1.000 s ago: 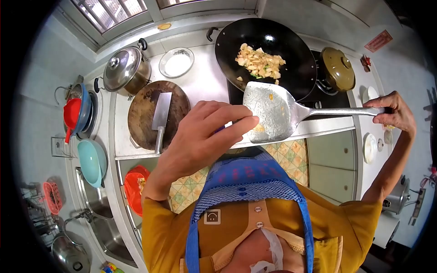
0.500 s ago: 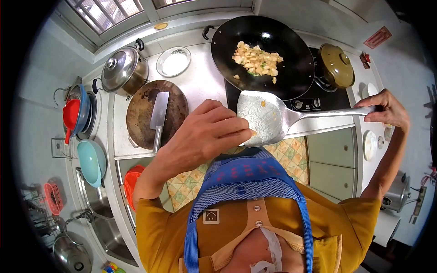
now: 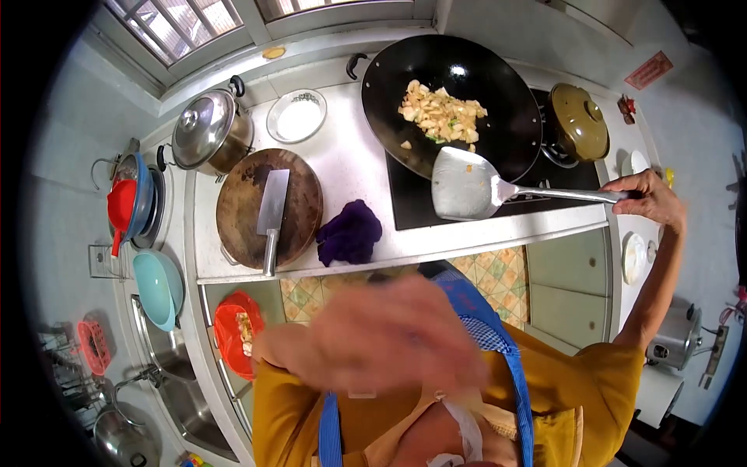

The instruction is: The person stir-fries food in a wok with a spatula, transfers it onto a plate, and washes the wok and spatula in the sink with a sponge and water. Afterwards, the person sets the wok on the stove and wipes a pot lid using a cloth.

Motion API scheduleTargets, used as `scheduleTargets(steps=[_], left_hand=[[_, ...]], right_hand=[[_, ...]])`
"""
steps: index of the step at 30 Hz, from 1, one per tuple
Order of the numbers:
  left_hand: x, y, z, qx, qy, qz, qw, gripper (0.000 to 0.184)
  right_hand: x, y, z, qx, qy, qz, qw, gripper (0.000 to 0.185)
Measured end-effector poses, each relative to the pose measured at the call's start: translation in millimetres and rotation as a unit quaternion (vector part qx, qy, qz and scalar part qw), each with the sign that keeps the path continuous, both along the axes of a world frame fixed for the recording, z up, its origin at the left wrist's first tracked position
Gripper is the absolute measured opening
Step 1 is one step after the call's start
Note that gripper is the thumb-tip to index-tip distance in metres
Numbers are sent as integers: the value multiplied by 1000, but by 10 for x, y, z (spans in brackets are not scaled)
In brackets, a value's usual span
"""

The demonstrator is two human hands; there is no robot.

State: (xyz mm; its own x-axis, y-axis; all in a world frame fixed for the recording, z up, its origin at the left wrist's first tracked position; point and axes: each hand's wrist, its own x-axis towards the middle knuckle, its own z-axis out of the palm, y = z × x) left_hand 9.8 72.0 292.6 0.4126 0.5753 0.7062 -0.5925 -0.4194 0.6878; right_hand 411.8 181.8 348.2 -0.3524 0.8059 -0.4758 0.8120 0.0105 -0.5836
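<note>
My right hand (image 3: 650,198) grips the handle end of a metal wok spatula (image 3: 465,187). Its broad blade, with a small food bit on it, hangs over the near edge of the stove, by the rim of a black wok (image 3: 498,93). Chopped pale food with bits of green (image 3: 443,111) lies in the wok. My left hand (image 3: 389,331) is raised close in front of my chest, smeared by motion; its fingers cannot be made out. A cleaver (image 3: 272,206) rests on a round wooden chopping board (image 3: 233,204), with a dark purple cloth (image 3: 350,233) beside it.
A lidded steel pot (image 3: 208,128) and a white bowl (image 3: 296,117) stand at the back left. A lidded brown pot (image 3: 577,124) sits right of the wok. At left are a teal basin (image 3: 156,288), a sink (image 3: 187,405) and a red bag-lined bin (image 3: 232,342).
My left hand has left the spatula blade and moved down towards my chest, uncovering the purple cloth. The spatula has shifted slightly right and nearer the wok, still in my right hand.
</note>
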Motion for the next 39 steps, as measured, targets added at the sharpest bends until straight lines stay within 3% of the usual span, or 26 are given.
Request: scheduleTargets(steps=[6, 9, 12, 15, 18, 20, 21, 23, 25, 26, 27, 30, 33, 35, 38, 39], left_hand=[[143, -54, 383, 30, -16, -55, 998, 19], [273, -25, 298, 19, -126, -43, 991, 17], [245, 76, 352, 101, -92, -23, 990, 26], [153, 6, 347, -2, -7, 19, 1000, 14], [50, -71, 279, -69, 51, 48, 995, 11], [7, -110, 48, -146, -46, 64, 986, 14], [-25, -141, 11, -145, -47, 64, 986, 14], [-67, -209, -33, -240, -22, 64, 968, 27], [-75, -258, -41, -272, 3, 74, 959, 28], [-81, -264, -58, -296, 21, 63, 953, 28], [-95, -264, -85, -319, 41, 51, 946, 29], [-212, -377, -297, -364, 19, 102, 926, 25], [-370, -505, -701, -420, -15, 163, 893, 21], [-471, -578, -921, -489, -81, 265, 827, 22], [-678, -698, -1272, -512, -106, 295, 800, 21], [-715, -703, -1373, -511, -107, 293, 801, 21]], right_hand=[[94, 297, -202, 62, -88, -38, 993, 25], [161, 462, -325, 144, -174, -7, 974, 26], [112, 633, -343, 146, -224, 3, 963, 27], [94, 812, -397, 118, -291, -4, 949, 28], [-14, 964, -473, 141, -370, 79, 915, 33], [48, 1148, -826, 160, -354, 120, 914, 35], [69, 1193, -938, 176, -337, 160, 911, 37], [-590, 1088, -817, 84, -306, 90, 944, 38], [-489, 1337, -1273, 108, -213, 126, 963, 35], [-454, 1430, -1363, -34, -84, 48, 995, 35], [-452, 1444, -1316, -27, -83, 47, 995, 35], [-469, 1260, -1132, -173, 63, -117, 976, 30], [-384, 1101, -903, -192, 61, -129, 971, 30], [-448, 996, -707, -198, 25, -94, 975, 31], [-598, 879, -747, -273, 1, -5, 962, 32], [-932, 720, -649, -128, -113, 98, 980, 35]])
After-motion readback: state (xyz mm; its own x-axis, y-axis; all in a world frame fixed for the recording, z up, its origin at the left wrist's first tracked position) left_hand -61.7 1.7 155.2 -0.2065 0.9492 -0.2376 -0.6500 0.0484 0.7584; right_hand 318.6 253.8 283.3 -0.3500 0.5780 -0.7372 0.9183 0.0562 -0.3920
